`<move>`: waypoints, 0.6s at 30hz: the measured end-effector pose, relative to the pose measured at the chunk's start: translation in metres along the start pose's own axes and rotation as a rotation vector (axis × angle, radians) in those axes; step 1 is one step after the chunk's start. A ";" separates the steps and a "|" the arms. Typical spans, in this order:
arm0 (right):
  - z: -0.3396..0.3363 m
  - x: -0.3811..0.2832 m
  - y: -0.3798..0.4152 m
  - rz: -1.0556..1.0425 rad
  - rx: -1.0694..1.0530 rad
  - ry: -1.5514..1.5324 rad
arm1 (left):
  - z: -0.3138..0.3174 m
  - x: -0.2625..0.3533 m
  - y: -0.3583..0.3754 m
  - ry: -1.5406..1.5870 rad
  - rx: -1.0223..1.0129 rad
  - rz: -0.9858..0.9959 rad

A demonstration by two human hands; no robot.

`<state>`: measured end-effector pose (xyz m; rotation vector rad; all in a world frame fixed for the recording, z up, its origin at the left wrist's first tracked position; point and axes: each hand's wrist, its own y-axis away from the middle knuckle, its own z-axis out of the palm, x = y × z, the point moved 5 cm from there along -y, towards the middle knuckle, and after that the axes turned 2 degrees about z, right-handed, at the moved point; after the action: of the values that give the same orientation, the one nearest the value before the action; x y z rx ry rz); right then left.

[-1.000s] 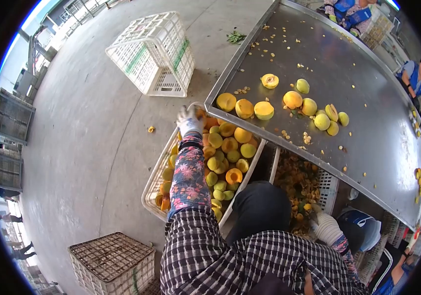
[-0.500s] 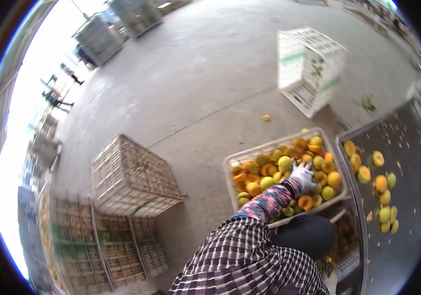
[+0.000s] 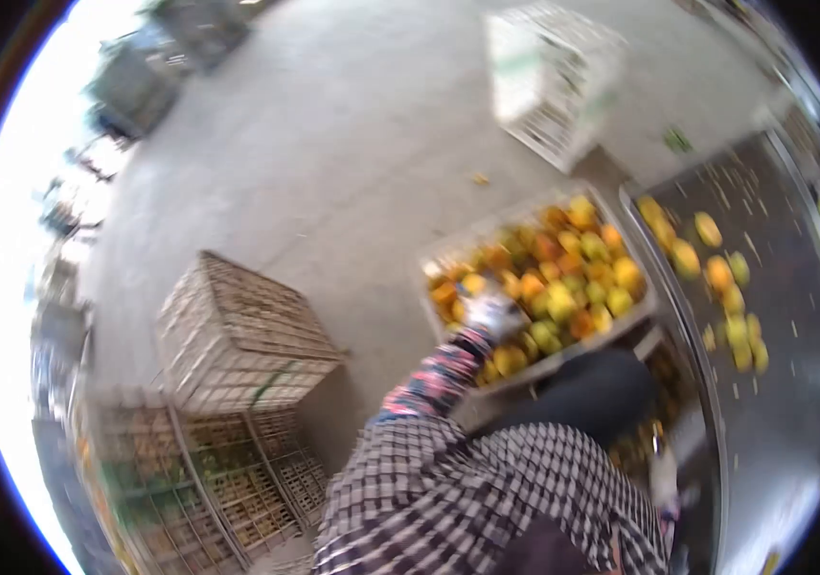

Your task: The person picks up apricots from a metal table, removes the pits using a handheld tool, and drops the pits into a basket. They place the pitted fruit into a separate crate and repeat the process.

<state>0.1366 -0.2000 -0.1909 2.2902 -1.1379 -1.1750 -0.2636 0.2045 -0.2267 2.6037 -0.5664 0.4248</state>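
Note:
My left hand, in a white glove and a flowered sleeve, is over the left part of a pale plastic crate. It touches or hovers just above the yellow-orange fruit, which looks like peaches, some cut open. Motion blur hides its fingers, and I cannot see whether a fruit is in them. Low on the right, beside the metal table, my right hand shows as a small white-gloved patch. A small shiny spot is just above it; its fingers cannot be made out.
A metal table on the right carries several fruits and scattered slivers. A white crate lies on its side on the concrete floor. Slatted crates stand at the left. My dark-clad knee is against the fruit crate's near side.
My left hand has moved from the crate's right-middle part to its left part. The view has shifted, so the crates and table sit higher and further left. My right hand shows more.

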 end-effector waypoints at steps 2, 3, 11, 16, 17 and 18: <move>-0.010 -0.045 0.024 -0.268 0.130 0.088 | -0.019 -0.005 0.024 -0.048 0.248 -0.048; -0.009 -0.034 0.020 -0.274 0.129 0.060 | -0.026 -0.010 0.028 -0.048 0.190 -0.107; -0.004 -0.035 0.018 -0.212 0.081 0.041 | -0.047 -0.062 0.005 -0.013 0.313 -0.281; 0.013 -0.038 0.006 -0.261 0.067 0.072 | -0.049 -0.057 -0.030 0.199 0.629 -0.249; 0.015 -0.028 -0.001 -0.148 0.061 0.078 | -0.034 -0.063 -0.046 0.003 0.663 -0.109; 0.018 -0.023 -0.007 -0.048 0.020 0.090 | -0.041 -0.040 -0.039 -0.045 0.430 -0.124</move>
<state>0.1179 -0.1763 -0.1938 2.3721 -1.0727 -1.0701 -0.2891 0.2694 -0.2206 3.0446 -0.3541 0.4930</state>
